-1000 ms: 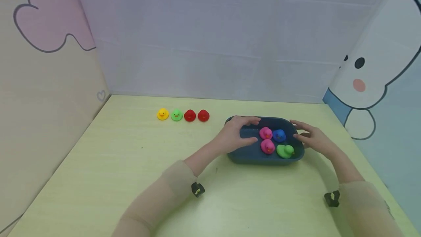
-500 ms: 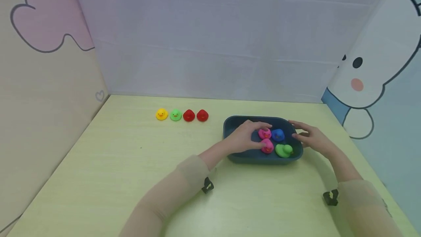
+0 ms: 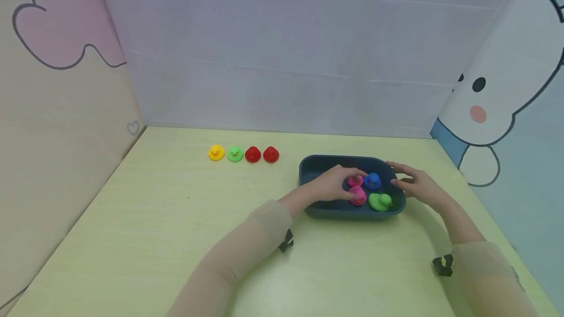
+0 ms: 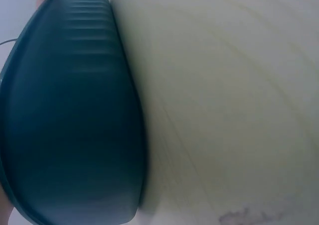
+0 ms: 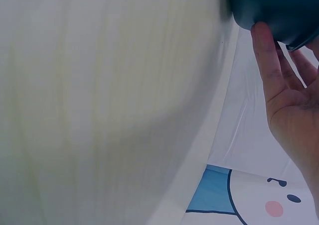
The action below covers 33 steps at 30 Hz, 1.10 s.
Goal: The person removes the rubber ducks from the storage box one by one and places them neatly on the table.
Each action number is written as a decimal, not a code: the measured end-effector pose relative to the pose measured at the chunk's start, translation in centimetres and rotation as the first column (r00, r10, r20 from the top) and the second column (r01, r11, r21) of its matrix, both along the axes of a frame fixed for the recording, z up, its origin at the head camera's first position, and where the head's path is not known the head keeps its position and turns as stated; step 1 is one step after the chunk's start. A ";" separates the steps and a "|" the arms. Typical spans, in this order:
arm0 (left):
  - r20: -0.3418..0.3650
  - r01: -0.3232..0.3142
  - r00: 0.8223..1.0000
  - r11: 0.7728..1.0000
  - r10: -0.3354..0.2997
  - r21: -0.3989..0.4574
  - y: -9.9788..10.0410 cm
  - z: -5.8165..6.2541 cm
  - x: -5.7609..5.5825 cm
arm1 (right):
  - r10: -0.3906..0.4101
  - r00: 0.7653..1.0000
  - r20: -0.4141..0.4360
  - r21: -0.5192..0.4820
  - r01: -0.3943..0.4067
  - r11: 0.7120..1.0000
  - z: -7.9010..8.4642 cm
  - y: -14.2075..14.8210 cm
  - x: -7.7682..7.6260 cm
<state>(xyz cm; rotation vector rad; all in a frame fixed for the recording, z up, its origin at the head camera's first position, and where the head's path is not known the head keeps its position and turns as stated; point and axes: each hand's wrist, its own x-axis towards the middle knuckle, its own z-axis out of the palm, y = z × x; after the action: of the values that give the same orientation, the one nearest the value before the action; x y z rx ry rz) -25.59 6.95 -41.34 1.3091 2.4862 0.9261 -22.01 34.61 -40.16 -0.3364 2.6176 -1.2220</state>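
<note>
In the head view, my left hand (image 3: 330, 184) reaches into a dark blue tub (image 3: 319, 161), fingers and thumb apart over two pink rubber ducks. The upper pink duck (image 3: 354, 181) shows between them, partly covered by the fingers. My thumb tip overlaps the lower pink duck (image 3: 358, 198). A blue duck (image 3: 372, 181) and a green duck (image 3: 379, 202) sit to their right. My right hand (image 3: 418, 187) holds the tub's right end at the rim; the right wrist view shows a finger (image 5: 266, 51) against its outside wall. Only the tub's outside wall (image 4: 75, 110) fills the left wrist view.
Along the back of the pale yellow table (image 3: 167, 219) stand a yellow duck (image 3: 216, 152), a light green duck (image 3: 235, 153) and two red ducks (image 3: 253, 154) in a row. Printed cloth walls (image 3: 282, 57) enclose the table at the back and sides.
My left hand has moved right from the tub's left side and come down over the pink ducks. The right hand stays at the tub's right end.
</note>
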 end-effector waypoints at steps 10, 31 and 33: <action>0.012 0.067 0.998 0.995 -0.067 -0.075 0.7 -0.6 -0.8 | 0.000 1.000 -0.026 0.021 0.000 1.000 -0.3 -0.1 -0.1; -0.119 0.052 0.990 0.980 -0.076 -0.190 1.6 -1.1 -0.9 | -0.009 1.000 -0.021 0.023 0.009 1.000 -0.1 0.0 0.0; -0.112 0.046 0.991 0.980 -0.069 -0.192 1.5 -1.0 -0.8 | -0.005 1.000 -0.018 0.022 0.005 1.000 -0.1 0.0 0.0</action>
<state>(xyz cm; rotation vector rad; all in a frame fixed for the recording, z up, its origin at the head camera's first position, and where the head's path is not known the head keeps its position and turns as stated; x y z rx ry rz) -26.40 8.44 -42.31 1.4004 2.5348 0.5977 -21.99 34.58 -40.28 -0.3385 2.6466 -1.1969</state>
